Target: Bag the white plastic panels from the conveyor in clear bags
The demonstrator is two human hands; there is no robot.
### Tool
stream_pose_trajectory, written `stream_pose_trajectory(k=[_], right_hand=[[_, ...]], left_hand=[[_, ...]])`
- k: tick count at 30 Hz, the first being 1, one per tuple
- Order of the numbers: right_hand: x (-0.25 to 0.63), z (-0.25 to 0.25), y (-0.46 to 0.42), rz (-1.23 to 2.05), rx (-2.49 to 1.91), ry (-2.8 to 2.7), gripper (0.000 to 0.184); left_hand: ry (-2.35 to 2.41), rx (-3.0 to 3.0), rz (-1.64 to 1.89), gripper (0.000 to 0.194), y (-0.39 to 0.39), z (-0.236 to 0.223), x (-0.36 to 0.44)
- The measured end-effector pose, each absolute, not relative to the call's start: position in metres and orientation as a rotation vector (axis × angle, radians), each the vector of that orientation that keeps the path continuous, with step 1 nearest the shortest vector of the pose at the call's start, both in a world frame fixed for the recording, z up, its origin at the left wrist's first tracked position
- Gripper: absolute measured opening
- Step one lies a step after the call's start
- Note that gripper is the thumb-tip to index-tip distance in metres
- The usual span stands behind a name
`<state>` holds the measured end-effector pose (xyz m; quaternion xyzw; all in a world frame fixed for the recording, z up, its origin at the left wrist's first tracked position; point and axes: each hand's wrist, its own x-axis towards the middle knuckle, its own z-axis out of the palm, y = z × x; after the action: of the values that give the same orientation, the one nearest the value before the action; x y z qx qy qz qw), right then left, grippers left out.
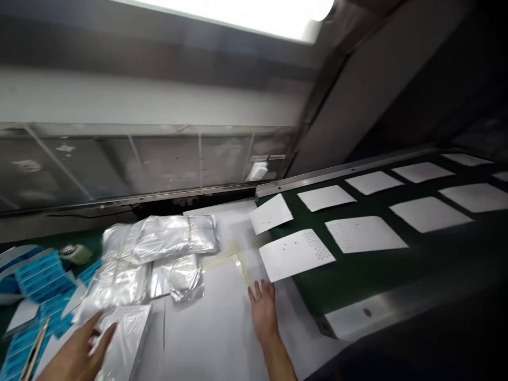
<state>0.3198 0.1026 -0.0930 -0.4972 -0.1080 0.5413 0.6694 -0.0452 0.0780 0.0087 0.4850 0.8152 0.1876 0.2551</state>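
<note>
Silver pouch (127, 338) sits under the spread left hand (75, 354), right hand (262, 312) lying palm-down.

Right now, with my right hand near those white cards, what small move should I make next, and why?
I'd probably slide your right hand forward onto the nearest white card: its fingertips sit just short of the card's near edge, with nothing between them. Your left hand is busy at the silver bag, so the right looks free.
</note>
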Motion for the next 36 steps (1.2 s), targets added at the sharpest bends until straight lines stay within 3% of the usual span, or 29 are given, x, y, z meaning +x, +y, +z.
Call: stream_pose_trajectory(k=[4, 8, 10, 12, 16, 22, 26, 30, 33, 36], right_hand=[[0.386, -0.061, 0.129, 1.114, -0.919, -0.179, 0.055], [0.386, -0.046, 0.134, 1.004, -0.898, -0.078, 0.054], [0.385, -0.049, 0.13, 0.951, -0.945, -0.052, 0.053], [0.389, -0.054, 0.121, 0.899, -1.05, -0.121, 0.052], [0.404, -0.053, 0.091, 0.781, -1.291, -0.414, 0.053], [0.411, -0.019, 0.054, 0.822, -1.371, -0.376, 0.077], [0.405, 0.02, 0.045, 1.155, -1.282, -0.65, 0.067], [0.389, 0.05, 0.056, 1.696, -1.187, -1.148, 0.052], [0.358, 0.05, 0.06, 1.992, -1.082, -1.25, 0.049], [0.325, 0.035, 0.049, 2.043, -1.025, -1.075, 0.056]], left_hand=[[1.39, 1.728, 0.718, 0.077, 0.193, 0.011, 0.143], [1.198, 1.81, 0.774, 0.098, 0.265, 0.009, 0.322], [1.171, 1.822, 0.84, 0.096, 0.277, 0.009, 0.369], [1.169, 1.812, 0.926, 0.083, 0.279, 0.009, 0.388], [1.246, 1.693, 1.047, 0.05, 0.284, 0.015, 0.369], [1.392, 1.327, 1.045, 0.056, 0.267, 0.035, 0.249], [1.258, 0.941, 0.756, 0.053, 0.188, 0.041, 0.161], [0.869, 0.412, 0.416, 0.048, 0.114, 0.04, 0.106], [0.893, 0.391, 0.447, 0.032, 0.081, 0.032, 0.078], [0.958, 0.427, 0.604, 0.024, 0.057, 0.024, 0.061]])
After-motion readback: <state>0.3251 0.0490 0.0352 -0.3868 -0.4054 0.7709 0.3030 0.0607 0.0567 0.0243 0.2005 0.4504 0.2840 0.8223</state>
